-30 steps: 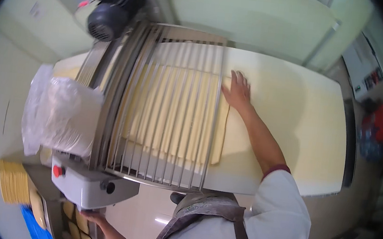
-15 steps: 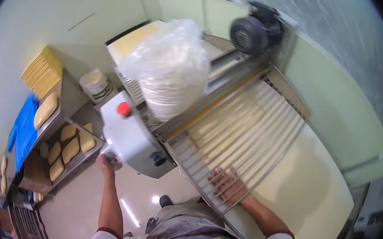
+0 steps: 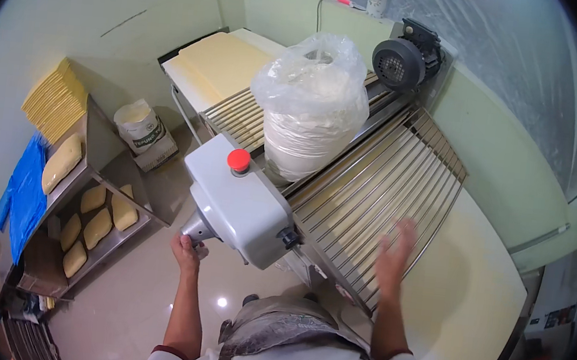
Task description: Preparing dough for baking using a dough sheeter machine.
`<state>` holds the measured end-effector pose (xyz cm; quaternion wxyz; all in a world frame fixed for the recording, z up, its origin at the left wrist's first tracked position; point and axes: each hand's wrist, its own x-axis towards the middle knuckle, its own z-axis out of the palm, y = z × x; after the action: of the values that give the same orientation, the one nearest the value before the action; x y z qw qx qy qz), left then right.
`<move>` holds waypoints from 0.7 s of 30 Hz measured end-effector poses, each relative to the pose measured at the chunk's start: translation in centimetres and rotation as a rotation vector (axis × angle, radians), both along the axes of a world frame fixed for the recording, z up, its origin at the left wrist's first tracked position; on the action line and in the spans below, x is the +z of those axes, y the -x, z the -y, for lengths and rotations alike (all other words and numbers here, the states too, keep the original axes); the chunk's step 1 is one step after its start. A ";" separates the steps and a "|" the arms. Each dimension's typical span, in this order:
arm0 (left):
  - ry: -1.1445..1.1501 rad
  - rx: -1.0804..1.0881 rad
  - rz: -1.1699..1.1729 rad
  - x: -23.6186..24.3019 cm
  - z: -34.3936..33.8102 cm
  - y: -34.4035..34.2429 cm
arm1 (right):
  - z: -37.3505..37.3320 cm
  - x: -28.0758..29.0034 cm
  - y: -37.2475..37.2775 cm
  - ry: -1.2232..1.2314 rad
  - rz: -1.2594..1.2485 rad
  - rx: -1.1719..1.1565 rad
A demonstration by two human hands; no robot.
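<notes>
My left hand (image 3: pixel 189 255) is closed round the metal lever (image 3: pixel 199 228) on the grey side housing (image 3: pixel 237 199) of a dough sheeter. My right hand (image 3: pixel 394 254), a little blurred, is held up over the guard bars (image 3: pixel 370 206) with fingers apart and nothing in them. Below those bars runs the pale, flour-dusted belt (image 3: pixel 453 317). A smooth, pale yellow sheet of dough (image 3: pixel 220 64) rests on the far-left belt. On top of the machine, between the two guards, stands a clear plastic bag of white flour (image 3: pixel 305 125), its mouth open.
A red button (image 3: pixel 238 161) tops the housing, and a dark motor (image 3: pixel 399 64) sits at the far end. On my left, a metal shelf (image 3: pixel 102 248) bears several pale dough pieces, stacked yellow sheets (image 3: pixel 58 101) and a blue plastic sheet (image 3: pixel 25 198). Behind it stands a white sack (image 3: pixel 144 135).
My right hand has come out from beneath the guard bars and risen. My left hand stays on the lever. The view has shifted, and more of the far dough sheet shows.
</notes>
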<state>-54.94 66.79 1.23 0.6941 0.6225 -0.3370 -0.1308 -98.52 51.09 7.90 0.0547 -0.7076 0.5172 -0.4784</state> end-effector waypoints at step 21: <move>-0.158 -0.329 0.069 -1.9 -1.8 -2.9 | -3.2 1.5 -21.9 -0.376 1.085 0.303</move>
<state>-52.00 68.59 -0.68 0.6002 0.6156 -0.4467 -0.2474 -76.60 54.31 9.42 0.5035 -0.4058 0.3843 -0.6588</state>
